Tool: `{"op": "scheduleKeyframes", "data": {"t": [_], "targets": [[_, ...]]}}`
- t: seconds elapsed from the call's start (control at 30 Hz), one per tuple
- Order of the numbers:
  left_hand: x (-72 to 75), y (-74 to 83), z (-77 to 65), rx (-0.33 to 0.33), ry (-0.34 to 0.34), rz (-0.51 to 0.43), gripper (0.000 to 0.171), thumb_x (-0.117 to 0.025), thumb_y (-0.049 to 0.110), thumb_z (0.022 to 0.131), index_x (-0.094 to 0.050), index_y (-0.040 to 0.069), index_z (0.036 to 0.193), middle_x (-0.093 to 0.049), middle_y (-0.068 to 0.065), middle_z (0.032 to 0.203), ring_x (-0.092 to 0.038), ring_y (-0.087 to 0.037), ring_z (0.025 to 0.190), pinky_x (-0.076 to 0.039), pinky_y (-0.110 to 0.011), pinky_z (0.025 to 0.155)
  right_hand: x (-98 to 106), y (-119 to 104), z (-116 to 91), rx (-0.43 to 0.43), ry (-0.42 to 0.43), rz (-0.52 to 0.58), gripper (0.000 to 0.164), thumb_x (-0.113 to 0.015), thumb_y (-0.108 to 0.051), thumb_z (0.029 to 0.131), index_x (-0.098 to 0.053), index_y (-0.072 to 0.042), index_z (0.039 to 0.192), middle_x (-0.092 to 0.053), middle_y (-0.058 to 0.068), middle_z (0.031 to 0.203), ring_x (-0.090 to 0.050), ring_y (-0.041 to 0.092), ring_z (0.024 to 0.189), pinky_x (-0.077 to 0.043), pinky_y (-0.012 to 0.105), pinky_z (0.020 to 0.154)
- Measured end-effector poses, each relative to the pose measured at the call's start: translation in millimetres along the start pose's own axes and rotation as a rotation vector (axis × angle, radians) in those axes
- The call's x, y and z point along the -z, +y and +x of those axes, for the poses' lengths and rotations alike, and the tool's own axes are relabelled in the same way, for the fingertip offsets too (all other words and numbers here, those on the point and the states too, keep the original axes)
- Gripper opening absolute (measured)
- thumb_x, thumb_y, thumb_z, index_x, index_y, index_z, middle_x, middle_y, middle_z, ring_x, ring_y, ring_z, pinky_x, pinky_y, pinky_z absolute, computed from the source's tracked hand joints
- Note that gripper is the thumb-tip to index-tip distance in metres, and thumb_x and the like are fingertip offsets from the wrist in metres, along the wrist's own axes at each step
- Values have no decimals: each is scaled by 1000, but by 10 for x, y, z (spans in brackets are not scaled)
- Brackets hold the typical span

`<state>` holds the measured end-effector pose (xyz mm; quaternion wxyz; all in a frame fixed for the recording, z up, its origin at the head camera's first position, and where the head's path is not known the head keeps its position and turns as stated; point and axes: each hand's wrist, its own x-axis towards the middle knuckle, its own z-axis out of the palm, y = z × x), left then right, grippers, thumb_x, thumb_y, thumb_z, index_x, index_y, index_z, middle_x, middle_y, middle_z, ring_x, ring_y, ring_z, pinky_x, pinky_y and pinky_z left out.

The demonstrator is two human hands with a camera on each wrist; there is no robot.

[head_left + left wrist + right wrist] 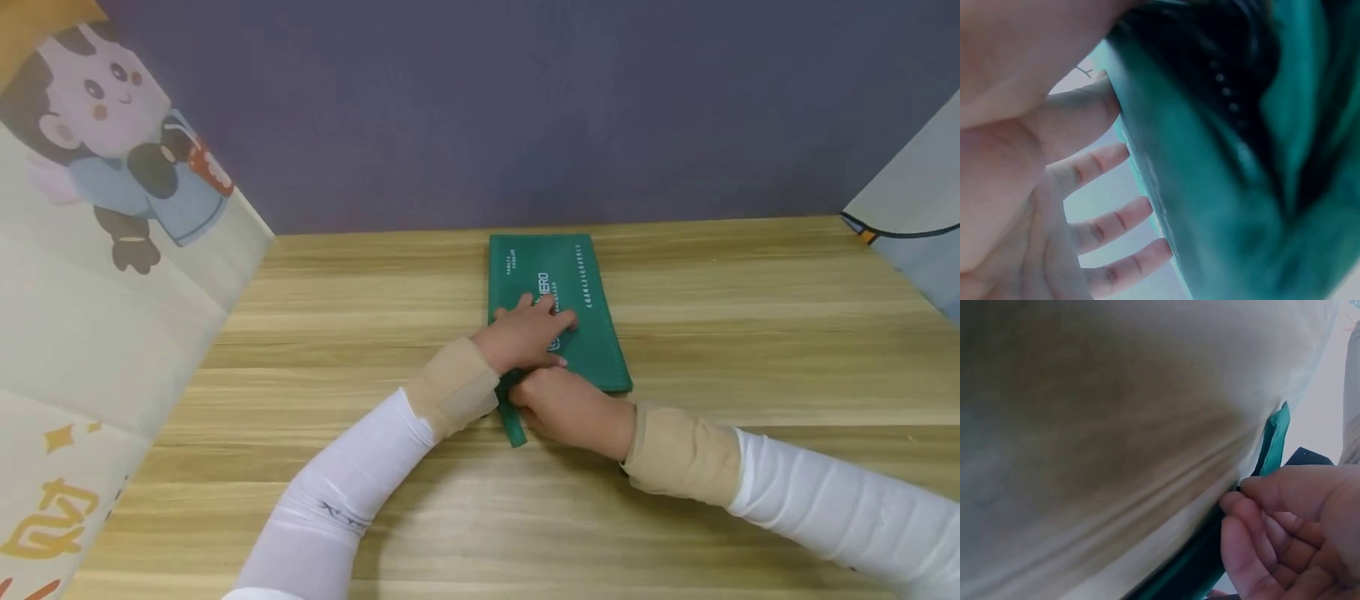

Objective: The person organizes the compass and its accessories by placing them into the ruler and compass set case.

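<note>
A flat green pouch with white lettering lies on the wooden table, and a short green strap sticks out at its near left corner. Across its top my left hand rests with the fingers spread. The left wrist view shows those fingertips against the pouch's surface, beside a dark fold or gap. At the near edge, my right hand has curled fingers. Its thumb and forefinger pinch a small part of the pouch's edge in the right wrist view; the pinched bit itself is hidden.
The wood-grain table meets a dark blue-grey wall just behind the pouch. A pale panel with a cartoon figure stands on the left, and another light panel on the right.
</note>
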<state>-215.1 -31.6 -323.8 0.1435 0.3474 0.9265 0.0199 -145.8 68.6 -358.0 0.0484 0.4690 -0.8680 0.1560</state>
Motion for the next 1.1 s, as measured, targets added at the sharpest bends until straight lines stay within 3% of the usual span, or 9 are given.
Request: {"op": "scheduleKeyframes", "data": {"t": [0.2, 0.4, 0.63, 0.8, 0.97, 1.1], "targets": [[-28, -73, -16, 2, -8, 8, 51, -59, 43, 84, -39, 29, 130, -35, -5, 127, -32, -23, 103, -35, -40, 74, -43, -57, 69, -9, 26, -55, 17, -59, 2, 80, -58, -10, 68, -56, 1, 65, -57, 12, 67, -44, 20, 58], [-41, -125, -70, 10, -14, 51, 53, -57, 45, 85, -37, 28, 131, -34, -6, 131, -34, -25, 106, -38, -41, 75, -58, -93, 130, -32, -22, -75, 16, -59, -1, 80, -57, -10, 68, -56, 1, 64, -58, 13, 65, -45, 21, 56], [-70, -187, -63, -16, 5, 53, 52, -53, 44, 88, -36, 27, 134, -33, -6, 133, -33, -26, 110, -38, -45, 80, -37, -21, 107, -108, -26, 48, 24, -61, -4, 80, -53, -15, 61, -47, -7, 55, -50, 6, 55, -43, 21, 53], [-155, -297, -116, -78, 83, 3, 49, -54, 40, 89, -41, 24, 132, -40, -4, 129, -37, -22, 107, -40, -40, 82, 52, 67, -14, -143, -12, 132, 22, -64, -14, 83, -54, -20, 64, -45, -13, 56, -43, 3, 54, -41, 22, 54], [-163, -455, -246, -129, 207, -13, 40, -60, 35, 86, -50, 15, 119, -51, -4, 111, -47, -18, 95, -42, -30, 78, 240, 236, -219, -153, 132, 151, 17, -66, -15, 81, -55, -19, 69, -47, -13, 61, -42, 2, 54, -41, 22, 49], [-153, -635, -343, -98, 304, -46, 24, -64, 24, 84, -50, 9, 96, -53, -2, 86, -47, -15, 75, -41, -27, 66, 384, 455, -408, -172, 234, 123, 26, -67, -9, 79, -45, -18, 68, -39, -10, 60, -37, 4, 52, -37, 23, 45]]}}
